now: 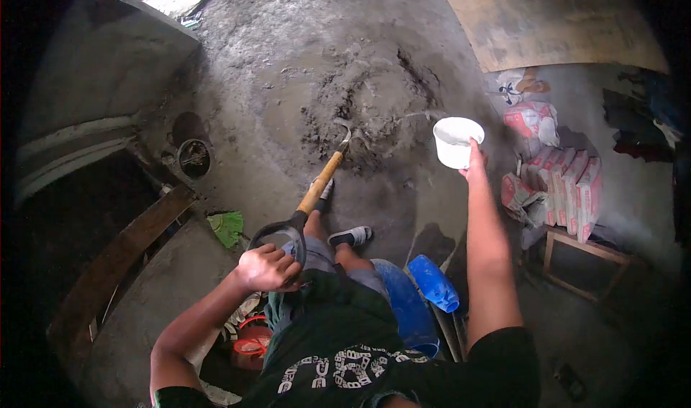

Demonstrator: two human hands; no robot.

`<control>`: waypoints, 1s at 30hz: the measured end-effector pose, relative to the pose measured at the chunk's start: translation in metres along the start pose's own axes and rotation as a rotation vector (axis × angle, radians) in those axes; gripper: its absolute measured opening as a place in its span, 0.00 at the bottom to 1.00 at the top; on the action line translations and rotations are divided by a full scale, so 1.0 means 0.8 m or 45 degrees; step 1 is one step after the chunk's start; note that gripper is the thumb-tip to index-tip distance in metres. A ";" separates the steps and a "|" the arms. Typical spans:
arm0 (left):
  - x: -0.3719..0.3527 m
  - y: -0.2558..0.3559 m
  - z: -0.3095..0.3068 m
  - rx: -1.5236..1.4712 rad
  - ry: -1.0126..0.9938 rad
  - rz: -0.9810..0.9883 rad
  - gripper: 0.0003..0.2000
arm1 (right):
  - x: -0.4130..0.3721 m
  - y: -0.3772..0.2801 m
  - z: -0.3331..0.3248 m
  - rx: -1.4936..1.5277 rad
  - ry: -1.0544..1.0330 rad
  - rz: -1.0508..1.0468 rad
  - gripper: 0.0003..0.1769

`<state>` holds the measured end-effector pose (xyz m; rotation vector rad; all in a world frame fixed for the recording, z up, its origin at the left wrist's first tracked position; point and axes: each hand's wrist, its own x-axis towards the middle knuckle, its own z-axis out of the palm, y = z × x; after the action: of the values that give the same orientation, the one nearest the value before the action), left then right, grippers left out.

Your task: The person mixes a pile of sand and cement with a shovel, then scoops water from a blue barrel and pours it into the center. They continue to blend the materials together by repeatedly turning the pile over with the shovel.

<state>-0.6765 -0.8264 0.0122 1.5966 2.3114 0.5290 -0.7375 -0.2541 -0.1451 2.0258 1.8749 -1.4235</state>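
My left hand is closed round the black D-shaped grip of a shovel with a wooden shaft. The shovel's blade end rests at the near edge of a heap of wet grey cement mix, partly buried in it. Held out to the right, my right hand grips a white plastic tub by its rim, thumb inside. The tub is tilted toward the heap, and a thin pale streak shows between its lip and the mix. What is left inside the tub is hard to make out.
Red-and-white bags are stacked at the right, near a wooden frame. A blue barrel and a blue container stand close by my legs. At left are a bucket, a green broom head and a wooden plank.
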 end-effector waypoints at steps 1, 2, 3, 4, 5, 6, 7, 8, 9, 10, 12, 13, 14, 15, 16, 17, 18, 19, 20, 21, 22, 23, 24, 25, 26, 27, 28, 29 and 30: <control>0.001 0.000 0.000 0.004 0.003 -0.009 0.16 | 0.008 -0.008 0.003 -0.001 -0.003 0.000 0.46; 0.002 0.000 -0.002 0.004 0.002 -0.012 0.16 | 0.016 -0.017 0.005 0.008 -0.027 0.010 0.51; 0.007 0.000 -0.009 0.001 0.003 -0.008 0.17 | 0.020 -0.024 0.007 0.018 -0.053 0.020 0.56; 0.011 -0.002 -0.012 -0.004 0.005 -0.003 0.17 | 0.023 -0.031 0.009 0.054 -0.077 -0.006 0.57; 0.013 -0.004 -0.011 -0.004 0.002 -0.008 0.17 | 0.025 -0.034 0.012 0.051 -0.082 -0.004 0.57; 0.016 -0.007 -0.011 -0.008 0.056 0.013 0.16 | 0.024 -0.037 0.013 0.069 -0.124 -0.025 0.58; 0.019 -0.010 -0.011 -0.011 0.110 0.035 0.16 | 0.023 -0.041 0.017 0.088 -0.167 -0.046 0.59; 0.020 -0.012 -0.012 -0.010 0.108 0.034 0.16 | 0.021 -0.040 0.030 0.075 0.060 -0.026 0.48; 0.022 -0.013 -0.015 -0.013 0.106 0.030 0.16 | 0.015 -0.035 0.035 0.075 0.058 -0.025 0.48; 0.023 -0.014 -0.017 -0.014 0.104 0.027 0.16 | 0.008 -0.029 0.038 0.100 0.039 -0.019 0.49; 0.023 -0.014 -0.018 -0.006 0.105 0.025 0.16 | 0.005 -0.011 0.037 0.111 -0.013 0.035 0.50; 0.023 -0.015 -0.019 0.000 0.106 0.023 0.16 | -0.015 -0.004 0.034 0.129 -0.114 0.038 0.48; 0.024 -0.014 -0.020 -0.001 0.104 0.026 0.16 | -0.010 0.010 0.033 0.111 -0.078 0.103 0.48; 0.022 -0.013 -0.019 0.011 0.064 0.008 0.17 | 0.004 0.032 0.033 0.094 -0.042 0.168 0.47; 0.020 -0.013 -0.018 0.024 0.024 -0.010 0.18 | 0.001 0.045 0.026 0.126 -0.144 0.177 0.48; 0.019 -0.015 -0.019 0.023 0.023 -0.005 0.18 | -0.003 0.060 0.018 0.159 -0.245 0.188 0.48; 0.018 -0.015 -0.019 0.027 0.018 0.002 0.17 | 0.009 0.079 0.009 0.127 -0.292 0.242 0.49; 0.017 -0.014 -0.019 0.028 0.013 0.007 0.17 | 0.005 0.089 0.000 0.128 -0.286 0.246 0.49; 0.014 -0.014 -0.016 0.024 0.012 0.012 0.17 | -0.001 0.099 -0.010 0.199 -0.311 0.287 0.49; 0.010 -0.015 -0.010 0.013 0.022 0.011 0.17 | -0.008 0.110 -0.020 0.271 -0.333 0.327 0.50; 0.009 -0.016 -0.008 0.002 0.031 0.009 0.17 | -0.008 0.125 -0.032 0.386 -0.382 0.348 0.51; 0.007 -0.017 -0.007 -0.001 0.034 0.015 0.17 | -0.007 0.137 -0.041 0.388 -0.375 0.346 0.51; 0.005 -0.014 -0.007 0.011 0.019 0.013 0.16 | -0.009 0.149 -0.051 0.485 -0.329 0.376 0.51; 0.005 -0.016 -0.008 0.020 0.002 0.011 0.16 | -0.008 0.158 -0.060 0.581 -0.281 0.408 0.52; 0.006 -0.018 -0.007 0.016 0.004 0.015 0.16 | -0.006 0.165 -0.067 0.570 -0.227 0.418 0.53; 0.007 -0.019 -0.007 0.005 0.049 0.023 0.16 | -0.008 0.166 -0.075 0.570 -0.220 0.419 0.53; 0.006 -0.023 -0.005 -0.005 0.095 0.031 0.17 | -0.009 0.167 -0.079 0.519 -0.194 0.421 0.52; 0.006 -0.022 -0.005 -0.007 0.096 0.031 0.17 | -0.009 0.165 -0.086 0.468 -0.171 0.424 0.52; 0.005 -0.022 -0.006 -0.009 0.081 0.030 0.17 | -0.009 0.160 -0.090 0.465 -0.168 0.425 0.52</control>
<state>-0.6945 -0.8290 0.0086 1.6283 2.3360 0.6008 -0.5918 -0.2523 -0.1669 2.1915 1.2207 -1.8426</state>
